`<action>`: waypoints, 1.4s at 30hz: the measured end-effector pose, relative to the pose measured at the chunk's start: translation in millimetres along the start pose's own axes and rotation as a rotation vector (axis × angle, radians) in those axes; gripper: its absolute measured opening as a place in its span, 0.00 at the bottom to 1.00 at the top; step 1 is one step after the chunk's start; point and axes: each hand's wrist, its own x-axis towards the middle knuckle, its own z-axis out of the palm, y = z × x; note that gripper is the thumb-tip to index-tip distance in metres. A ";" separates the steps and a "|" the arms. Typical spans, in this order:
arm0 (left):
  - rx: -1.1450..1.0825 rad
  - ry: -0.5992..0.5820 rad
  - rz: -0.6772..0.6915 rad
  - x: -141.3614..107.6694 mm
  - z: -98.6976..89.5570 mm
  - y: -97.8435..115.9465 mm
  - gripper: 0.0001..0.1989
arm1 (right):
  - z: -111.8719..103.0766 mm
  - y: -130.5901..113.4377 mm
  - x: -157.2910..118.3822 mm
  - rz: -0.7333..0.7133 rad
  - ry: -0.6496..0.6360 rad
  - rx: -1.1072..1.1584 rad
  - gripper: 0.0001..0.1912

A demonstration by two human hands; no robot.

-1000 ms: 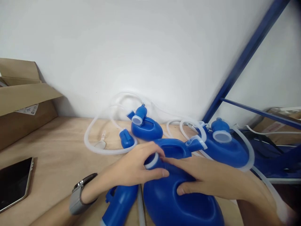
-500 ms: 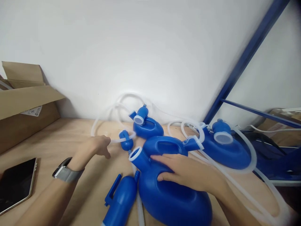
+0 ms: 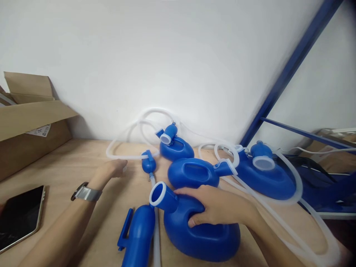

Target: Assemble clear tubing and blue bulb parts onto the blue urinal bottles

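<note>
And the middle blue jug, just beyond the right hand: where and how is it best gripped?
Probably by the long bar along the far edge of the middle jug, from above: the elongated recess beside it offers a hand purchase. The spout juts out to the right, while the right hand and nearer jug crowd the near side.

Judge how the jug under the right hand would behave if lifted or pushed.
The jug is probably stiff: its walls show no visible dent beneath the right hand. Pushed, it would likely slide rather than roll, given its long, low body. Its smooth, glossy surface could make it slightly slippery.
</note>
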 end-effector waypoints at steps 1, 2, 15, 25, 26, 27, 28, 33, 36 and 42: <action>-0.010 -0.043 0.002 -5.8 -3.7 3.3 0.15 | 0.3 0.6 0.8 -0.004 0.001 0.001 0.45; -0.025 -0.085 0.012 -13.4 -8.5 7.2 0.14 | 0.6 1.1 1.5 -0.006 0.000 0.002 0.45; -0.786 -0.108 0.893 -111.9 -40.6 60.2 0.12 | 7.0 13.1 6.7 -0.071 0.055 0.109 0.45; -0.520 0.287 0.756 -89.5 -3.7 91.2 0.18 | 10.0 17.5 5.4 -0.092 0.107 0.182 0.40; -0.482 0.301 0.768 -89.6 -3.0 90.8 0.21 | 9.4 16.6 4.7 -0.078 0.099 0.190 0.41; -0.454 0.304 0.777 -89.9 -2.7 89.8 0.23 | 8.8 15.7 4.1 -0.068 0.091 0.200 0.42; -0.439 0.304 0.782 -90.4 -2.7 88.3 0.24 | 8.5 15.1 3.6 -0.064 0.085 0.210 0.43; -0.367 0.355 0.832 -98.7 -4.5 79.0 0.21 | 10.1 17.1 4.0 -0.053 0.079 0.232 0.51; -0.311 0.364 0.798 -107.7 -3.1 77.3 0.24 | 12.0 19.5 5.6 -0.050 0.096 0.210 0.52; -0.112 0.461 0.739 -119.8 1.9 70.9 0.33 | 13.6 22.1 8.4 -0.111 0.107 0.211 0.48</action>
